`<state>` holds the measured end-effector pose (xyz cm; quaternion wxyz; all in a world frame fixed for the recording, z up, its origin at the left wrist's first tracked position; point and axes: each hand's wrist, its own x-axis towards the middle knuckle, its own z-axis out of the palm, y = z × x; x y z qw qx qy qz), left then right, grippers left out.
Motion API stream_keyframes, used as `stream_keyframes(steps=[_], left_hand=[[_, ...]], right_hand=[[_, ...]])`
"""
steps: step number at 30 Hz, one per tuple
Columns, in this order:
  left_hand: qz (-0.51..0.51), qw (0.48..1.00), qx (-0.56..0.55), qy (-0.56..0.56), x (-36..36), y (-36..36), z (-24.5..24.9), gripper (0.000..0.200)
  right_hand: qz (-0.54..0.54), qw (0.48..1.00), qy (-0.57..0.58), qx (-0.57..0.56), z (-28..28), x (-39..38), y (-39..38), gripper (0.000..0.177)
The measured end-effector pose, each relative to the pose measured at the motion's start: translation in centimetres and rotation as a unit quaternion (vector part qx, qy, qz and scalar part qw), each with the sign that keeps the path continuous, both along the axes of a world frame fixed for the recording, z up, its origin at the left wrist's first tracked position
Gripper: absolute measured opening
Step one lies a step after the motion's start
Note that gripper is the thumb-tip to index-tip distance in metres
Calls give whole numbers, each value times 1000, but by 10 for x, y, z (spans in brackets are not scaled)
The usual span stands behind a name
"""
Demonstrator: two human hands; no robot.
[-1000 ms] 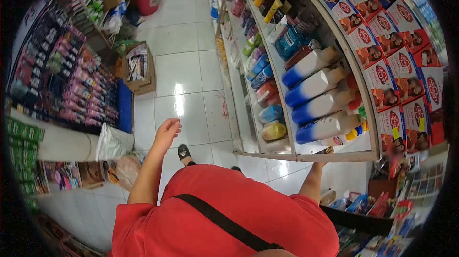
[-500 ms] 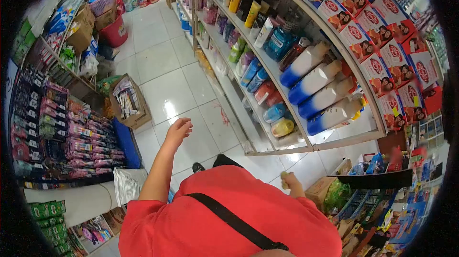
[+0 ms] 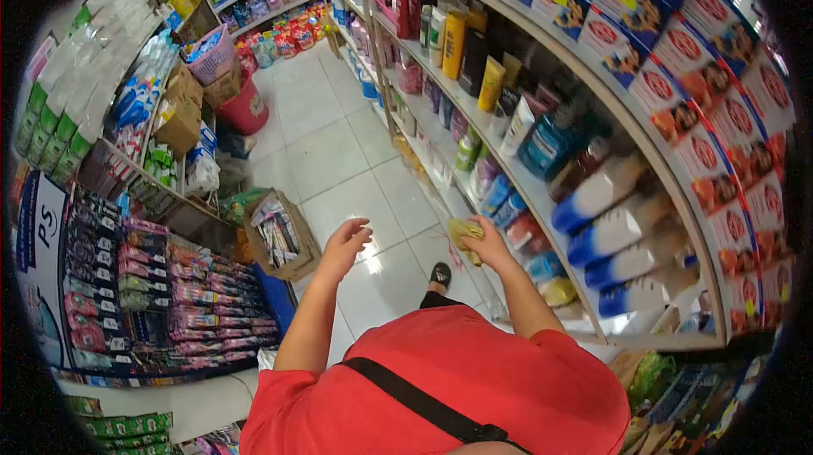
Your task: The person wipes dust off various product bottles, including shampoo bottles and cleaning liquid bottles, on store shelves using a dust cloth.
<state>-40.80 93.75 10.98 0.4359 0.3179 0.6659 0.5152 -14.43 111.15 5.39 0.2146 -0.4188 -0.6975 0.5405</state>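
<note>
My left hand [image 3: 345, 250] hangs in the air over the tiled floor [image 3: 326, 163], its fingers apart and nothing in them. A crumpled yellowish cloth [image 3: 463, 233] is in my right hand [image 3: 486, 243], with the fingers wrapped around it. That hand is beside the shelf unit [image 3: 542, 108], nearest to the lower shelf of bottles and packs. Behind it on the shelves are white and blue bottles [image 3: 622, 192], a blue mouthwash bottle [image 3: 546, 146] and yellow tubes [image 3: 491, 85].
A cardboard box [image 3: 284, 235] of small packs stands on the floor to the left. A rack of hanging toothbrush packs [image 3: 203, 294] lines the left side. Stacked red and white soap boxes [image 3: 669, 108] top the right shelf. A pink bucket [image 3: 247, 108] stands farther along the aisle.
My right hand has come forward and up with the cloth, from low beside my body to the shelf side. My left hand has moved slightly right in view. One foot has stepped forward.
</note>
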Motion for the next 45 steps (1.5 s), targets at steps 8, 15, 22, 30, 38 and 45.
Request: stream_keyframes(steps=[8,15,22,30,38,45], left_hand=[[51,998,-26,-14,-58,69,-1,38],[40,996,-26,-80,-86,116,-20,38],[1,995,-60,-80,-182,146,-37,39],[-111,993,-35,-14,-304,211,-23,35],[-219,974,-51,-38,-354,240,-11,34],[-278,957,-21,-80,-374,242,-16,37]], right_hand=[[-9,979,139,151,91,-126,105,40],[-83,944,182,261,134,-197,164,35],[-245,851,86,456,176,-233,211,33],[-394,842,-157,334,199,-248,232,74],[-469,776,-254,338,182,-272,214,61],[-486,769,-242,337,178,-302,177,48]])
